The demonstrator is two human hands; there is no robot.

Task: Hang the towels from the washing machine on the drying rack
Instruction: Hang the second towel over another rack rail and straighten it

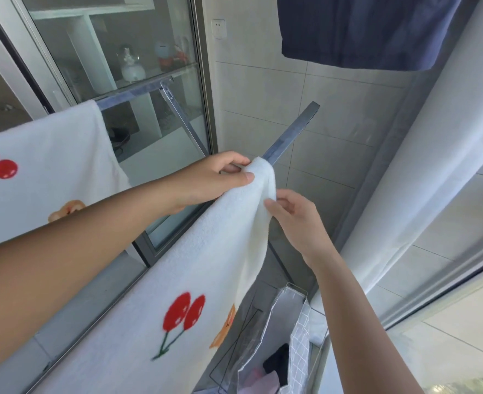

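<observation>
A white towel with red cherries (195, 268) lies draped over the near grey bar of the drying rack (294, 132). My left hand (214, 177) pinches the towel's top corner on the bar. My right hand (294, 217) grips the hanging edge just below that corner. A second white cherry towel (50, 155) hangs over the far bar (138, 93) at the left.
A dark blue cloth (359, 29) hangs overhead at the top right. A laundry basket (297, 348) with clothes stands below the rack. A glass sliding door (115, 66) is behind the rack, a tiled wall (263, 89) ahead, a white curtain (433, 172) at the right.
</observation>
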